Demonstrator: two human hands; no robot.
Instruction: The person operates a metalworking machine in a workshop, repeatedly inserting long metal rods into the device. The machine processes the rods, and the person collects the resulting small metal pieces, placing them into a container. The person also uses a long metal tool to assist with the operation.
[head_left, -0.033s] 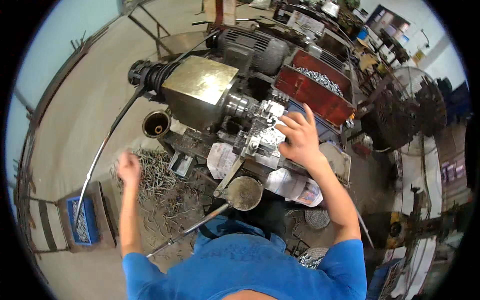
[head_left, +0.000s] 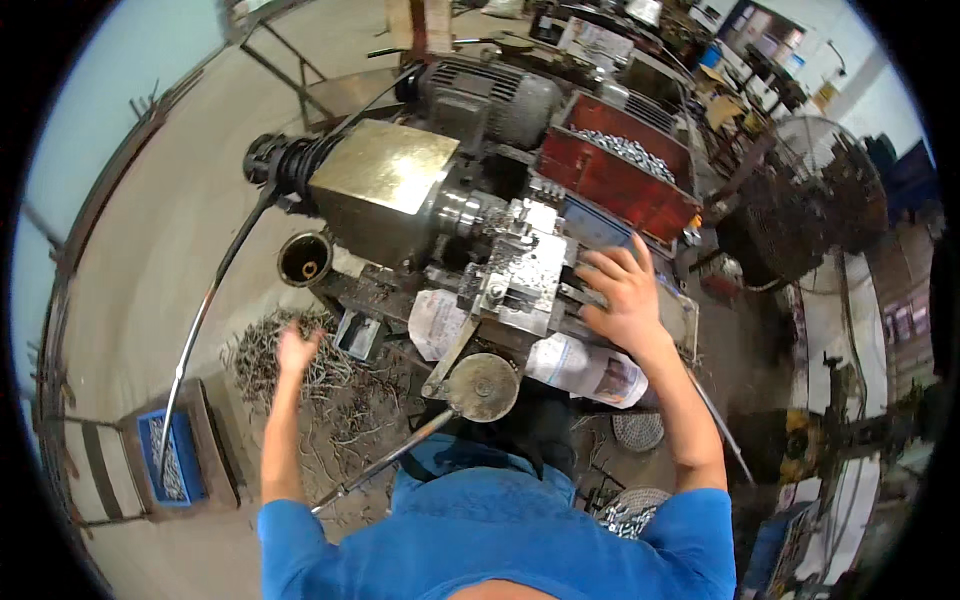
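My right hand [head_left: 622, 298] hovers just right of the metal tool slide [head_left: 525, 265] on a small lathe. Its fingers are bent and apart with one stretched out, and nothing shows in them. The lathe's spindle [head_left: 460, 213] sticks out of a box-shaped headstock [head_left: 385, 165] with a brassy, shiny top. My left hand [head_left: 297, 350] is in the air at the left, over a heap of curly metal shavings [head_left: 265, 360] on the floor. Its thumb stands apart from the fingers, slightly blurred, and I see nothing held.
A red metal bin [head_left: 610, 180] with small shiny parts stands behind the slide. A long lever [head_left: 195, 340] runs down at the left towards a blue crate [head_left: 170, 455] of parts. A round plate [head_left: 482, 387] with a bar is before my body. A large fan [head_left: 810, 200] stands right.
My left hand has moved right and lower. My right hand has shifted right and down, away from the tool slide. The whole view has shifted slightly.
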